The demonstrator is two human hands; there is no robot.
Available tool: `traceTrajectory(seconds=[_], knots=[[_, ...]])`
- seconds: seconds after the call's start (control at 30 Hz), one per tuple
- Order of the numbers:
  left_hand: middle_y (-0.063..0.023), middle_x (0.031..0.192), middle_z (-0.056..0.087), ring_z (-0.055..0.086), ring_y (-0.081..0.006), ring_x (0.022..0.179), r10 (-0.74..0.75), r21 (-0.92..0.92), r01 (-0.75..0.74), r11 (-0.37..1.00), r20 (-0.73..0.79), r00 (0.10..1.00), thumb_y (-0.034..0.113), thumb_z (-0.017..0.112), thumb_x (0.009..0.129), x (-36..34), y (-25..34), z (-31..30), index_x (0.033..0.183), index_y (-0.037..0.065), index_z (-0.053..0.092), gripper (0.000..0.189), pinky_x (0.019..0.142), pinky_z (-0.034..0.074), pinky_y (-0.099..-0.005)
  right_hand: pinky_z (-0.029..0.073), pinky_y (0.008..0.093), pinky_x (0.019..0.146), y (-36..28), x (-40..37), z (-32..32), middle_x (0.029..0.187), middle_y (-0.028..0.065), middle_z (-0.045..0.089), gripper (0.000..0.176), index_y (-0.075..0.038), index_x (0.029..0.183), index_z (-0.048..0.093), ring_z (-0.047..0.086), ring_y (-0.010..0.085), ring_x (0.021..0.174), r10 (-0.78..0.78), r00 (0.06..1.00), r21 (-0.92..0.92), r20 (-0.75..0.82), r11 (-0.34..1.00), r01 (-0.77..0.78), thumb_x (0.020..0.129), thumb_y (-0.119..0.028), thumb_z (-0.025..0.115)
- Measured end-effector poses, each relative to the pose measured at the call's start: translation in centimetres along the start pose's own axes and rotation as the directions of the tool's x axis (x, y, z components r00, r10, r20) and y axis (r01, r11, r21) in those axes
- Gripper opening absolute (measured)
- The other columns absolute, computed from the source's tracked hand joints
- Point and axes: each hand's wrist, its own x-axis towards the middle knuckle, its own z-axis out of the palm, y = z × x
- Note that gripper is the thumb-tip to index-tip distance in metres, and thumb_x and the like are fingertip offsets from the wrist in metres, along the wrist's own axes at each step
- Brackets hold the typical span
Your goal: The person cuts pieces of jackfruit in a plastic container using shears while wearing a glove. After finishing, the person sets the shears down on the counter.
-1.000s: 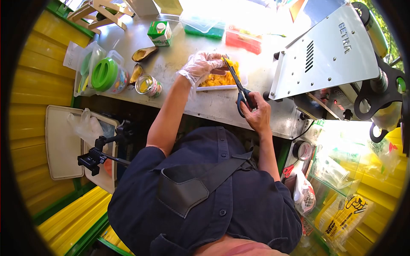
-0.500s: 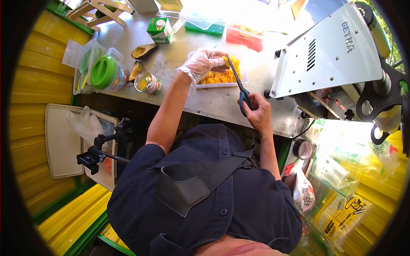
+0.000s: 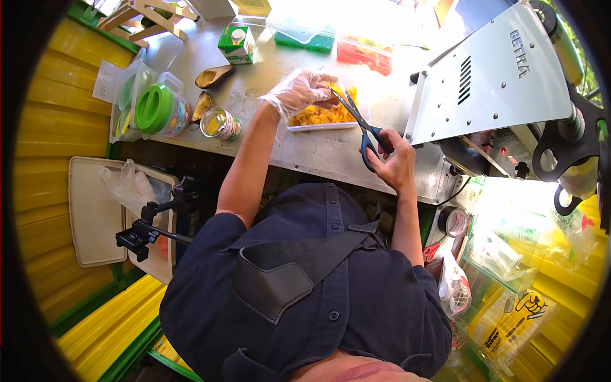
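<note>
My left hand [image 3: 304,91], in a clear plastic glove, pinches a yellow-orange piece [image 3: 335,88] above a white tray [image 3: 323,127]. Many yellow-orange chunks [image 3: 324,115] fill that tray. My right hand [image 3: 396,160] is bare and grips dark-handled scissors [image 3: 358,118]. Their blades are parted and point up and left, with the tips beside the fingers of the gloved hand. Whether the blades touch the piece is hard to tell.
On the left of the metal counter [image 3: 254,139] stand a green-lidded jar [image 3: 156,109], an open can [image 3: 220,123], dark peels [image 3: 214,76] and a green-white carton [image 3: 237,44]. Green [image 3: 305,39] and red containers [image 3: 364,56] lie behind. A large white machine [image 3: 487,76] stands right.
The scissors have opened wider, and my right hand has moved slightly right and turned. My left hand has shifted slightly left, away from over the tray's middle.
</note>
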Motion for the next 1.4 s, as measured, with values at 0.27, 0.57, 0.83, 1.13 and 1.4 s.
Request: traceTrajectory(seconds=[0.27,0.57,0.83,1.13,1.4], knots=[[-0.0174,0.109,0.078,0.077,-0.0199,0.098,-0.01,0.211,0.013,0.977,-0.017,1.0,0.006,0.068,0.105,-0.1,0.9,-0.4,0.152,-0.013,0.049,0.054,0.09,0.065,-0.0329,0.048,0.0276,0.059,0.5,-0.1,0.0,0.069,0.0033,0.065,0.031,-0.002,0.103,0.068,0.059,0.0105,0.06,0.028,0.998,0.037,0.049,0.999,-0.03,0.083,-0.017,0.086],[-0.0184,0.11,0.077,0.076,-0.0195,0.095,-0.005,0.246,0.013,0.969,-0.032,0.999,0.006,0.071,0.103,0.3,0.9,-0.5,0.153,-0.013,0.048,0.058,0.087,0.065,-0.0321,0.045,0.0249,0.059,1.4,-0.6,0.7,0.067,0.0003,0.062,0.02,0.0,0.1,0.068,0.055,0.0055,0.061,0.019,0.997,0.05,0.07,0.998,-0.023,0.087,-0.008,0.082],[-0.0158,0.108,0.076,0.075,-0.018,0.094,-0.01,0.27,0.017,0.963,-0.029,1.0,0.005,0.071,0.101,0.4,0.4,-0.6,0.15,-0.012,0.052,0.055,0.087,0.065,-0.0314,0.05,0.0207,0.066,3.0,-1.1,1.7,0.082,0.002,0.075,0.016,0.0,0.101,0.067,0.068,0.0055,0.073,0.091,0.984,0.24,0.151,0.963,-0.126,0.092,-0.007,0.079],[-0.0128,0.115,0.074,0.074,-0.0186,0.103,0.021,0.129,-0.012,0.992,-0.073,0.997,0.007,0.071,0.102,-0.2,0.4,-0.1,0.141,-0.004,0.064,0.041,0.096,0.063,-0.0321,0.058,0.0248,0.084,1.4,-1.6,0.4,0.096,0.0112,0.08,0.014,0.002,0.103,0.064,0.077,0.0132,0.092,0.185,0.965,0.518,0.187,0.816,-0.257,0.096,-0.003,0.075],[-0.0137,0.122,0.075,0.076,-0.021,0.105,0.01,-0.07,-0.021,0.997,-0.149,0.989,0.009,0.073,0.102,0.4,0.3,1.0,0.134,-0.003,0.069,0.034,0.096,0.063,-0.0319,0.051,0.0273,0.063,0.7,-2.0,1.6,0.083,0.0058,0.075,0.032,-0.002,0.101,0.065,0.065,0.0095,0.068,0.13,0.991,0.279,0.007,0.952,-0.127,0.086,-0.021,0.087]])
